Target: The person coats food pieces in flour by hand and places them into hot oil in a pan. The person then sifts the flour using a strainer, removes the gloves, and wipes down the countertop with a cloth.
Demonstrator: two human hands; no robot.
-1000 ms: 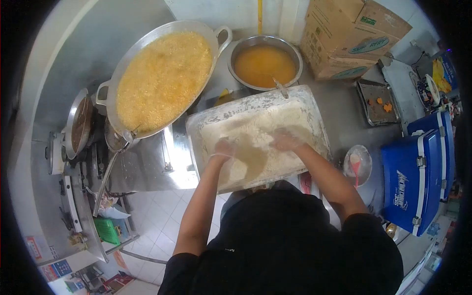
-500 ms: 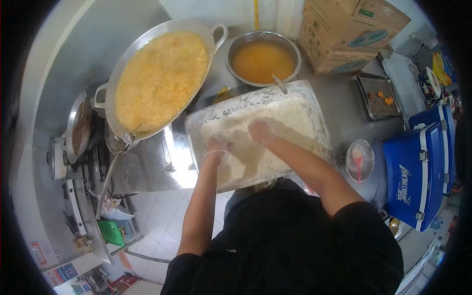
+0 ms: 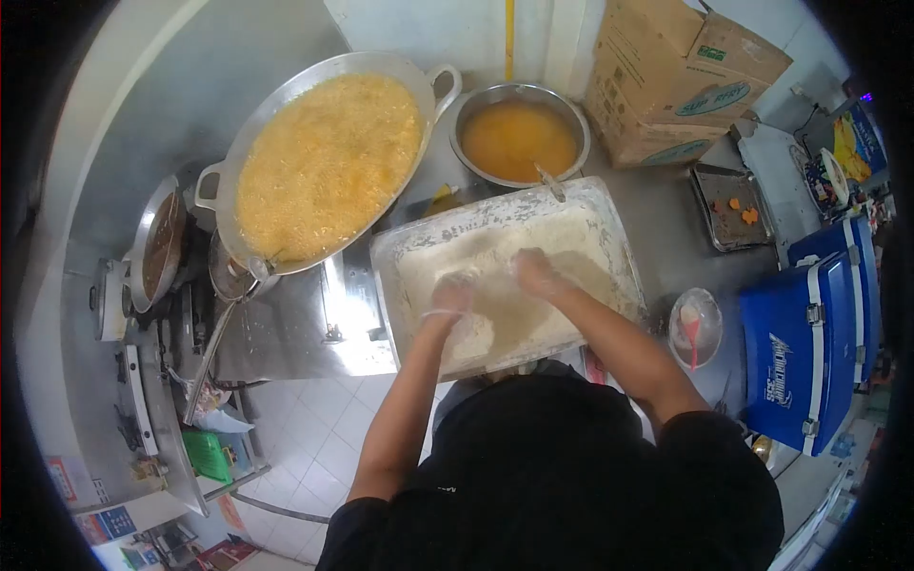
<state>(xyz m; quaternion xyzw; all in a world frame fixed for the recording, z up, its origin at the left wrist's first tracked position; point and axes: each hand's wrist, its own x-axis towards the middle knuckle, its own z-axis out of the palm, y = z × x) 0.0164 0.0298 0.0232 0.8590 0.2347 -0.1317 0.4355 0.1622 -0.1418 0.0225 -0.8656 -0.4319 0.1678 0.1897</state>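
Observation:
A large rectangular metal tray [image 3: 621,249] of white flour [image 3: 500,306] lies in front of me, its rim crusted with flour. Both my hands are in it and appear to wear clear plastic gloves. My left hand [image 3: 453,293] touches the flour left of the tray's middle. Close by on the right, my right hand [image 3: 535,270] presses into the flour with its knuckles up. The flour and blur hide the fingers of both hands, so I cannot make out anything in them. A darker hollow shows in the flour between and below them.
At the upper left a big two-handled wok [image 3: 440,95] holds bubbling oil [image 3: 328,167], a strainer [image 3: 259,270] at its rim. Behind the tray is a steel bowl [image 3: 466,157] of orange liquid. Cardboard boxes [image 3: 666,81], a small tray [image 3: 728,238], a bowl with red spoon [image 3: 697,319] and blue coolers [image 3: 798,347] stand right.
The view has shifted, so the wok, bowl and tray sit lower and further right. Both hands stay in the flour, with the left hand a little further right within the tray.

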